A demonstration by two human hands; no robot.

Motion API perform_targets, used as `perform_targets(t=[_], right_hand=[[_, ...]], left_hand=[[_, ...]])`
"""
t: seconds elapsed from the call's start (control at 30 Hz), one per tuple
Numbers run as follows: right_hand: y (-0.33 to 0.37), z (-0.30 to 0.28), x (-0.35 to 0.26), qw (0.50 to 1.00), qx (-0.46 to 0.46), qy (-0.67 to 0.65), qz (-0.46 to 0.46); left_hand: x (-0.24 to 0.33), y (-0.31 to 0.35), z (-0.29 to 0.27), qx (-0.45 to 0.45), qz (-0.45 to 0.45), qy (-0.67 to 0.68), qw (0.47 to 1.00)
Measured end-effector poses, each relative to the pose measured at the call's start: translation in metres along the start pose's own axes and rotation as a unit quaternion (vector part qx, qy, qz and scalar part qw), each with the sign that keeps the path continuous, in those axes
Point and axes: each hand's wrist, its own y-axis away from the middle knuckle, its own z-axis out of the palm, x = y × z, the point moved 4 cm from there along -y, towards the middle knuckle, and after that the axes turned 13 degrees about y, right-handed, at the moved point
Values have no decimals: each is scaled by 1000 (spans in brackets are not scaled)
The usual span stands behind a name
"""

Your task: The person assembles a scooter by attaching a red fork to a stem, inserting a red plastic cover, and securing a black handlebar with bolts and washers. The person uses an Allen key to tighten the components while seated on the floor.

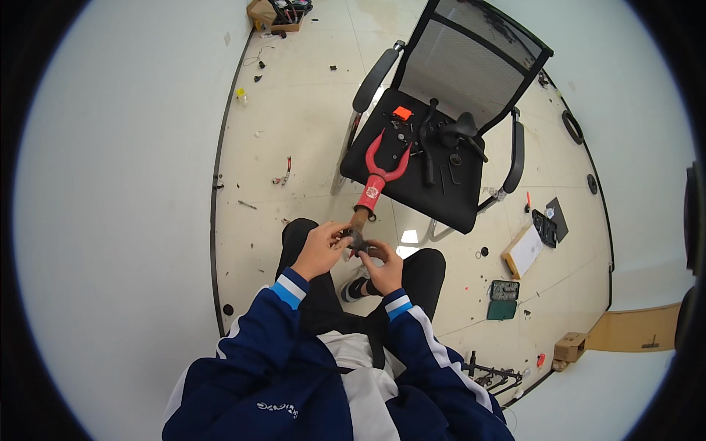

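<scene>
Small brown cardboard box (571, 345) on the floor, lower right of you. Flat white-and-tan carton (523, 251) right of the chair. Open cardboard box (262, 12) far top. Round white label (372, 192) on the red fork.

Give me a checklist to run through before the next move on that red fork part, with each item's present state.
1. Both hands on the work: left hand and right hand meet at the small dark part. Ok.
2. Red fork supported: its prongs lie on the chair seat. Ok.
3. Dark part seated on the fork's stem: cannot tell, fingers cover it.
4. Spare parts within reach on the seat: ok.
5. Floor free of loose bits: not ok, scattered pieces.
</scene>
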Motion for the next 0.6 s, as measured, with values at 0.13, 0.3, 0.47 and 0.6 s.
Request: perform_targets(t=[0.13, 0.3, 0.47, 0.6], right_hand=[[-1, 3, 4, 999, 1, -41, 14], [-3, 8, 18, 997, -4, -69, 33], [-9, 9, 13, 999, -14, -46, -8], [-8, 8, 6, 998, -43, -44, -30]], left_hand=[[10, -3, 3, -13, 68, -82, 994], [22, -7, 5, -68, 54, -134, 987], [19, -3, 2, -55, 71, -112, 990], [12, -3, 3, -47, 62, -94, 992]])
